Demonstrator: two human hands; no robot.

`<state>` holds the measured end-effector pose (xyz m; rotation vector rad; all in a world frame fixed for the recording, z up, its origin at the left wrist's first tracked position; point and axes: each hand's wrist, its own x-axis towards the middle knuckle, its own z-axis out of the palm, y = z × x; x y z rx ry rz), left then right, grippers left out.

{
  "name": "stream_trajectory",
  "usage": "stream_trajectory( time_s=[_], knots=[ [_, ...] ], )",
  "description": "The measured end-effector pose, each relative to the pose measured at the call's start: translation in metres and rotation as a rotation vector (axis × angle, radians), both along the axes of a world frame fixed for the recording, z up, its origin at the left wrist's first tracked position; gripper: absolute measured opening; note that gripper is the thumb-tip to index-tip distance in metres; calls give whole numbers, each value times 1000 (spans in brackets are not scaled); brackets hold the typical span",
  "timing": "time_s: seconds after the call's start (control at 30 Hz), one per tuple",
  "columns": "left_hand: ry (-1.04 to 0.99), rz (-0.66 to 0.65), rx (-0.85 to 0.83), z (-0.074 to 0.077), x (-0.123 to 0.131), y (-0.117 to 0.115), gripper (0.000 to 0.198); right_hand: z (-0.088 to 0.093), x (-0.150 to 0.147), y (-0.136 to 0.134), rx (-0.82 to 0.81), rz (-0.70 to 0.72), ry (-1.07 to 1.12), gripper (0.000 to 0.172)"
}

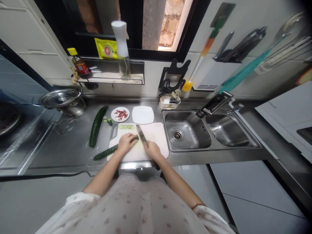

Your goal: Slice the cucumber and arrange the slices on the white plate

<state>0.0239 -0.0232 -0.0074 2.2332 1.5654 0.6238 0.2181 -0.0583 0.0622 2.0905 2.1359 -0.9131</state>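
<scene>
On the white cutting board (161,136), my left hand (126,143) is closed around a cucumber (107,152), whose uncut length sticks out to the left past the board's edge. Its cut end shows just right of my fingers. My right hand (153,150) grips a kitchen knife (142,135), its blade pointing away from me beside that cut end. Several thin cucumber slices (127,127) lie in an overlapping row at the board's far left. Whether the blade touches the cucumber cannot be made out.
A second cucumber (97,125) and green end pieces (108,120) lie left of the board. Behind it stand a plate of chopped red bits (120,114) and a white square plate (143,115). A double sink (187,148) is at right, a lidded pot (73,102) at back left.
</scene>
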Motion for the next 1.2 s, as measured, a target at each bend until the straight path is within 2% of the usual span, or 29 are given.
stream_trajectory(
  time_s=[0.3, 0.73, 1.2],
  knots=[
    [21, -22, 10, -3, -1, 2, 32, 1, -8, 1, 1, 16, 10, 35],
    [3, -65, 114, -8, -2, 1, 30, 4, -16, 1, 2, 36, -41, 33],
    [-18, -82, 133, -12, -2, 2, 29, 7, -28, 19, 16, 55, -23, 35]
  ],
)
